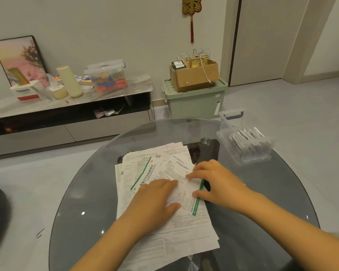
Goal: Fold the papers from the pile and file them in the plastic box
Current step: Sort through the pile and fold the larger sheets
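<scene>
A loose pile of white printed paper leaflets point(160, 192) lies spread on the round smoked-glass table point(82, 192). The left hand point(155, 198) presses flat on the top sheet, fingers spread, gripping nothing. The right hand point(213, 180) pinches that green-edged sheet's right edge. The clear plastic box point(245, 141), holding folded papers, stands nearby at right.
</scene>
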`<action>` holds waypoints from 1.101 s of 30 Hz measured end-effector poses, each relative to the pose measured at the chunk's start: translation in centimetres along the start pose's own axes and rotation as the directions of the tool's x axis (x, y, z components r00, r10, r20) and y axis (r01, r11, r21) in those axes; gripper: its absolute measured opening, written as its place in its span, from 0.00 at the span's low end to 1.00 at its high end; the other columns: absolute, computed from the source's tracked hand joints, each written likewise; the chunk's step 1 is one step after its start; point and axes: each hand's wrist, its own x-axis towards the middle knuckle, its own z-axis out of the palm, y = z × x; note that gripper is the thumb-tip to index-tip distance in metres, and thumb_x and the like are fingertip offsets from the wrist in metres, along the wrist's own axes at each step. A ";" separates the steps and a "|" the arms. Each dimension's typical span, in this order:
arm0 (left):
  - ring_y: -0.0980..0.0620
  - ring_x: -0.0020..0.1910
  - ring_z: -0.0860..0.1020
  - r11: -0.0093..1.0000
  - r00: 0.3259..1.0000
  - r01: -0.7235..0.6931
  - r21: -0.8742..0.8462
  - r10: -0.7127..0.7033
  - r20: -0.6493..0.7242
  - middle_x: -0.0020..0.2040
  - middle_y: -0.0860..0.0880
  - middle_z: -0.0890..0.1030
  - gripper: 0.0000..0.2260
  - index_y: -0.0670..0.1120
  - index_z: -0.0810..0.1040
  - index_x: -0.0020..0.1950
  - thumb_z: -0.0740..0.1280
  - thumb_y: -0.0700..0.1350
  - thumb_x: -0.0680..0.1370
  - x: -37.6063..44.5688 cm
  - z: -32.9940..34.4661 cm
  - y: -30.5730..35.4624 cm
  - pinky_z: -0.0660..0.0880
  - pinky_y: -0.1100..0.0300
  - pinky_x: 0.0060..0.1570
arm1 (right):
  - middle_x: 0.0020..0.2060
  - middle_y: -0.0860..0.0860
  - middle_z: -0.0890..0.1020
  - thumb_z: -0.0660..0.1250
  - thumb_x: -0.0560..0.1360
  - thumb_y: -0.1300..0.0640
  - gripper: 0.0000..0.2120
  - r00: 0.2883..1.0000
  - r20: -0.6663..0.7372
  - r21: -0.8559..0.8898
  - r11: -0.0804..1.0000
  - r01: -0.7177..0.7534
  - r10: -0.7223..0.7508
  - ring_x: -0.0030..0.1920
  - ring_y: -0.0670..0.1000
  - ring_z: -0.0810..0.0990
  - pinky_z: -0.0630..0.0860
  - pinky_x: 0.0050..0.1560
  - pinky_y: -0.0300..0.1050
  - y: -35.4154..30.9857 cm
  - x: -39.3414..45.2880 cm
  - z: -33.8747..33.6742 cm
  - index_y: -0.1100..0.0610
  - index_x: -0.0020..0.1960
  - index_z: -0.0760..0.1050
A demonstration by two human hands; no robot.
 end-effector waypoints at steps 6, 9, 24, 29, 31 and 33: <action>0.56 0.56 0.74 0.997 0.997 0.025 -0.075 -0.031 -0.077 0.62 0.56 0.75 0.14 0.55 0.71 0.66 0.58 0.51 0.80 0.3 -0.5 -0.5 0.70 0.63 0.54 | 0.60 0.41 0.69 0.65 0.74 0.43 0.21 0.999 -0.013 0.020 0.999 0.029 -0.029 0.61 0.42 0.64 0.67 0.59 0.37 -0.9 0.7 0.8 0.41 0.66 0.70; 0.56 0.51 0.75 0.997 0.996 0.023 -0.075 -0.030 -0.089 0.56 0.55 0.78 0.11 0.52 0.75 0.60 0.58 0.49 0.80 0.4 -0.5 -0.4 0.72 0.62 0.51 | 0.58 0.40 0.71 0.64 0.74 0.42 0.19 0.998 -0.012 0.015 0.998 0.061 -0.061 0.59 0.42 0.65 0.65 0.56 0.35 -1.4 0.7 1.4 0.41 0.64 0.73; 0.65 0.58 0.73 0.927 0.997 0.041 -0.372 -0.014 0.074 0.60 0.61 0.76 0.19 0.57 0.73 0.65 0.65 0.43 0.76 -0.4 -1.6 -1.8 0.69 0.64 0.64 | 0.62 0.41 0.75 0.64 0.76 0.46 0.12 0.995 0.016 0.082 0.991 0.102 -0.103 0.63 0.45 0.68 0.66 0.62 0.38 -2.2 0.2 2.2 0.46 0.57 0.79; 0.58 0.68 0.64 0.982 0.997 -0.021 -0.186 0.035 0.071 0.69 0.62 0.67 0.20 0.58 0.71 0.67 0.68 0.51 0.75 -0.3 -1.2 -2.4 0.58 0.60 0.70 | 0.55 0.43 0.79 0.66 0.75 0.49 0.08 0.997 -0.011 0.140 0.987 0.076 -0.076 0.59 0.45 0.70 0.69 0.59 0.39 -2.5 0.3 2.4 0.49 0.51 0.80; 0.57 0.70 0.62 0.987 0.997 -0.020 -0.162 0.031 0.067 0.70 0.62 0.66 0.20 0.59 0.72 0.66 0.69 0.52 0.75 -0.2 -1.0 -2.7 0.55 0.59 0.71 | 0.54 0.44 0.79 0.66 0.75 0.50 0.07 0.998 -0.024 0.174 0.983 0.057 -0.053 0.58 0.45 0.71 0.70 0.58 0.40 -2.5 0.4 2.6 0.50 0.50 0.80; 0.59 0.68 0.65 0.982 0.998 -0.025 -0.186 0.034 0.048 0.68 0.62 0.69 0.19 0.58 0.74 0.65 0.70 0.51 0.74 -0.1 -0.9 -2.9 0.58 0.60 0.70 | 0.54 0.43 0.79 0.66 0.75 0.51 0.06 0.999 -0.024 0.194 0.980 0.046 -0.042 0.57 0.44 0.70 0.70 0.58 0.38 -2.5 0.4 2.6 0.50 0.49 0.80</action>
